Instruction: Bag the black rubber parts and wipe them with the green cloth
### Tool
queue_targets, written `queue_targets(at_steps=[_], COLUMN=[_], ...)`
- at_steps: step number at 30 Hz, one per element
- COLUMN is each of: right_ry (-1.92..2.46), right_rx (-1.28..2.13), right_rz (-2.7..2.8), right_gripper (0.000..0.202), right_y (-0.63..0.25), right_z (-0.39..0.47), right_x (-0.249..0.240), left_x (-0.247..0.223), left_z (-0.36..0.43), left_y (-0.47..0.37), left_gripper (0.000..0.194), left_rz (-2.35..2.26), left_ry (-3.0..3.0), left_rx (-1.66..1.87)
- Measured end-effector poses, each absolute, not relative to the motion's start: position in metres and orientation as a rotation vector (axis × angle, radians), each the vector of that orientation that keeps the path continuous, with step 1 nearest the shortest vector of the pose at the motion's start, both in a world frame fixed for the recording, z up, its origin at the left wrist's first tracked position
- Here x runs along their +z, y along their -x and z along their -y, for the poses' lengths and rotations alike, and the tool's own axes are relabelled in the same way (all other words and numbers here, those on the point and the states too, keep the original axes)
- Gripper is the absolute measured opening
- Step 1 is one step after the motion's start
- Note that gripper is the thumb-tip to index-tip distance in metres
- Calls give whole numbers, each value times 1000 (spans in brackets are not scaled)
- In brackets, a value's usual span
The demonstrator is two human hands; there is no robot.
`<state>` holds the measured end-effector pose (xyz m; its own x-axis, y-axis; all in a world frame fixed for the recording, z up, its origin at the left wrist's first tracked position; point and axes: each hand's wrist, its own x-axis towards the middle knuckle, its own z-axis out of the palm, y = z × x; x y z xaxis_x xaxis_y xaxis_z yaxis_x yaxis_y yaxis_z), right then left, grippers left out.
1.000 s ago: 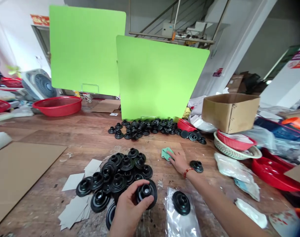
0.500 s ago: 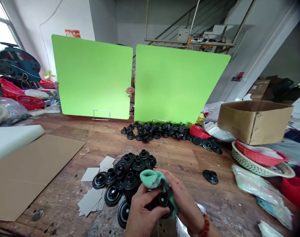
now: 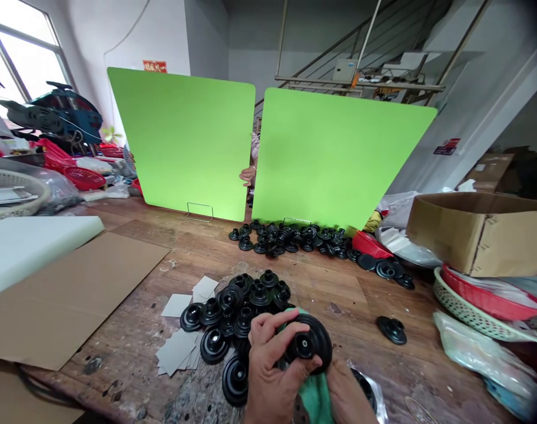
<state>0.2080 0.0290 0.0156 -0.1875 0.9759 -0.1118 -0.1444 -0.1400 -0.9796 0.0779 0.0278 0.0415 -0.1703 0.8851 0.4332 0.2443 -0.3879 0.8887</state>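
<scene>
My left hand (image 3: 275,368) grips a round black stepped disc (image 3: 320,341) by its raised hub, with the hub facing me. Behind and below the disc, my right hand (image 3: 350,391) holds a green cloth (image 3: 316,397) against it; its fingers are mostly hidden. A pile of similar black discs (image 3: 229,297) lies just left of my hands, with grey square cards (image 3: 178,351) beside it. One single black disc (image 3: 391,330) rests to the right. Under my right wrist, part of another black disc shows on something silvery.
Two green panels (image 3: 189,141) stand at the back, and a person's hand (image 3: 248,175) holds the left one's edge. More black discs (image 3: 290,238) lie before them. Brown cardboard (image 3: 74,294) is at left; a cardboard box (image 3: 480,235) sits over baskets at right.
The disc has turned so its broad face shows, and the cloth has moved from its top to behind and below. My right hand has dropped lower. The view has shifted left.
</scene>
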Motion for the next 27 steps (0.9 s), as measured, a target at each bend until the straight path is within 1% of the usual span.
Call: queue_targets(at_steps=[3, 5, 8, 11, 13, 16, 18, 20, 23, 25, 26, 27], right_ry=[1239, 1352, 1519, 1673, 1759, 1782, 1749, 1689, 1577, 1533, 1528, 1533], right_rx=[1478, 1369, 929, 419, 280, 261, 249, 247, 285, 329, 354, 382], right_rz=[1058, 1118, 1352, 1666, 1775, 1842, 1895, 1953, 2047, 2084, 2088, 2084], right_gripper=[43, 43, 42, 41, 39, 33, 33, 33, 27, 21, 18, 16], right_y=[-225, -240, -272, -308, -324, -329, -319, -299, -255, -219, -200, -181], right_z=[-27, -36, -76, -130, -160, -190, -206, -226, -268, -303, -321, -339], right_x=[36, 48, 50, 32, 17, 4, 8, 21, 48, 65, 73, 80], left_x=[45, 41, 29, 17, 9, -1, 0, 10, 47, 76, 88, 97], left_z=[-42, -49, -55, -58, -60, -61, -60, -61, -81, -114, -136, -161], left_y=[-68, -58, -44, -34, -30, -30, -31, -34, -32, -20, -10, 4], left_gripper=[23, 23, 23, 23, 28, 45, 56, 61, 53, 40, 30, 25], left_rz=[-1339, -1410, -1591, -1802, -1870, -1879, -1880, -1855, -1700, -1593, -1617, -1677], left_ry=[-1497, -1450, -1527, -1717, -1853, -1977, -1995, -1998, -2028, -2061, -2056, -2041], left_rx=[1624, 1609, 1469, 1318, 1237, 1082, 942, 794, 701, 775, 842, 883])
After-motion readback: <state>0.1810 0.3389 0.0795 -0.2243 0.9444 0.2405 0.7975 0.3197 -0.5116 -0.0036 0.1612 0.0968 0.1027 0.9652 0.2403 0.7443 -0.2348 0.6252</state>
